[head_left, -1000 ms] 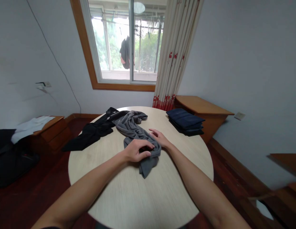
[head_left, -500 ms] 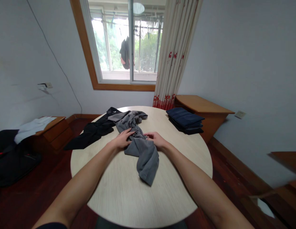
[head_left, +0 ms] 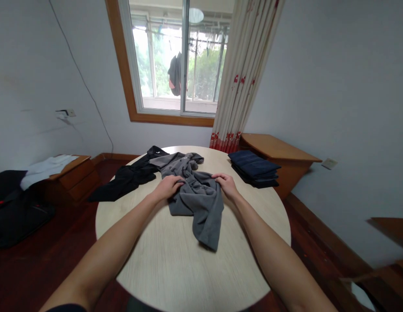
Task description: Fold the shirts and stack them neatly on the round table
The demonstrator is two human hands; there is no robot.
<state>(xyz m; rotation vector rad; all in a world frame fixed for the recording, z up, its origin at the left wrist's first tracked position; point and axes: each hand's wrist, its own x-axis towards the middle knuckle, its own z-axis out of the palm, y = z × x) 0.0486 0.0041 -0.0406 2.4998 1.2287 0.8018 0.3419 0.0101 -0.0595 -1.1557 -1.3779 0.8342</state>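
Observation:
A crumpled grey garment lies across the middle of the round table, one leg-like end trailing toward me. It looks like a pair of trousers, though the folds hide its full shape. My left hand grips its left edge, fingers bent over the cloth. On the opposite side my right hand pinches the right edge between thumb and fingers. The cloth is spread between both hands. Left of it, a black garment lies loosely, its far part close to the grey cloth.
Folded dark clothes are stacked at the table's right. Behind them stands a wooden desk by the curtain. A low wooden cabinet with white cloth and a black bag are at the left.
My right hand has moved right and slightly away from me, pulling the grey garment's edge outward. The cloth between my hands is now wider and flatter. The view has shifted slightly.

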